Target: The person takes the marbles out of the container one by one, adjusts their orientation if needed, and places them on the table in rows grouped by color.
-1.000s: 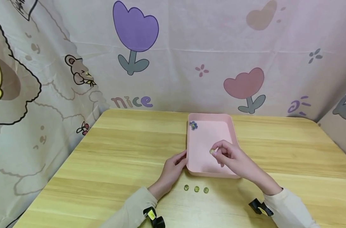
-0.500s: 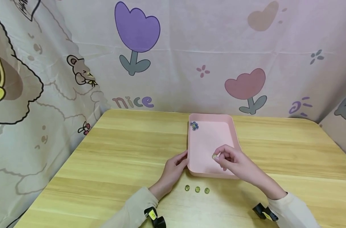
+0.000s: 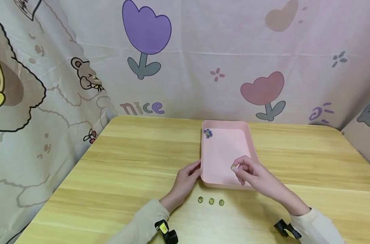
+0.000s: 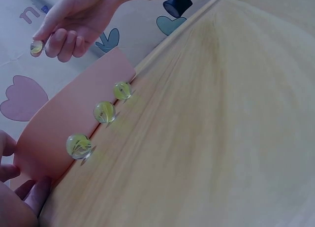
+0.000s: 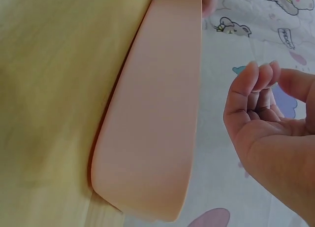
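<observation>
In the head view my right hand [image 3: 248,173] pinches a clear glass marble [image 4: 36,47] with a yellow-green swirl between thumb and fingertips, above the near right part of the pink tray [image 3: 222,152]. My left hand [image 3: 183,183] holds the tray's near left corner, its fingers and thumb against the outer wall. Three more yellow-green marbles [image 3: 211,201] lie in a row on the table just in front of the tray. A flower-shaped cluster of blue marbles [image 3: 208,133] with a yellowish centre sits in the tray's far left corner. The right wrist view hides the pinched marble.
The wooden table [image 3: 142,152] runs back to a patterned cloth [image 3: 191,88], which also hangs along the sides. Black wrist cameras [image 3: 166,232] are strapped over both light sleeves. The tray's low wall [image 5: 147,104] rises around its floor.
My right hand has drawn slightly back toward the near right over the tray, still pinching the marble. The left hand, the tray and the three marbles on the table keep their places.
</observation>
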The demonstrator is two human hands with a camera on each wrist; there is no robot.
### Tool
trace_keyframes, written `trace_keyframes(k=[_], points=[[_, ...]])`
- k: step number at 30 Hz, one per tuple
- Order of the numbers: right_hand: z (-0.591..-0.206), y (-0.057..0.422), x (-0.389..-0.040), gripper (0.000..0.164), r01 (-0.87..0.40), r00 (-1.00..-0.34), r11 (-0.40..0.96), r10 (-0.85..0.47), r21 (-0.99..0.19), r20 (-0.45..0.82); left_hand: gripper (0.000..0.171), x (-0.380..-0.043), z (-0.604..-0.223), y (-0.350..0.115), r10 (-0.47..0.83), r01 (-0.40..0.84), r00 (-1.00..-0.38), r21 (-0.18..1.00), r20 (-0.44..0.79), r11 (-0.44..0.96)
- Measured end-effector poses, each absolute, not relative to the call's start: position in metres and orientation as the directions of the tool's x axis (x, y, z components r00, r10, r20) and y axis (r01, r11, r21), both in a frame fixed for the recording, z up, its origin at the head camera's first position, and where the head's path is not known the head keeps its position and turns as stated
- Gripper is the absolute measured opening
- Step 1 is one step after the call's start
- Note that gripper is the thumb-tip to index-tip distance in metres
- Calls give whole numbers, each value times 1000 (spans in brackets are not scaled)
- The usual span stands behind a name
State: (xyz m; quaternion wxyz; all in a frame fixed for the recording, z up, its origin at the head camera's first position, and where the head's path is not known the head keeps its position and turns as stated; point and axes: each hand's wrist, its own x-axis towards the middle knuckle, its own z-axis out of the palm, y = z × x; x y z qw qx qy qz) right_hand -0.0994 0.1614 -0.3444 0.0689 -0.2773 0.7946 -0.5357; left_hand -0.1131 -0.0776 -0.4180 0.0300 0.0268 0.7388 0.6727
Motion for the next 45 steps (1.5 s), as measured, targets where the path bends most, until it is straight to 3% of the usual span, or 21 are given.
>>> trace_keyframes(k=[24, 32, 45], points=[[-360, 185, -84, 6, -370, -793, 296, -594, -881, 133, 39, -115, -414, -77, 80, 13, -997, 993, 4, 118], [-359, 187, -80, 10, -351, -778, 303, -621, -886, 95, 39, -115, -418, -76, 97, 28, -995, 998, 23, 60], [-369, 182, -74, 6, -339, -737, 227, -667, -913, 108, 40, -116, -418, -77, 83, 16, -996, 995, 9, 93]])
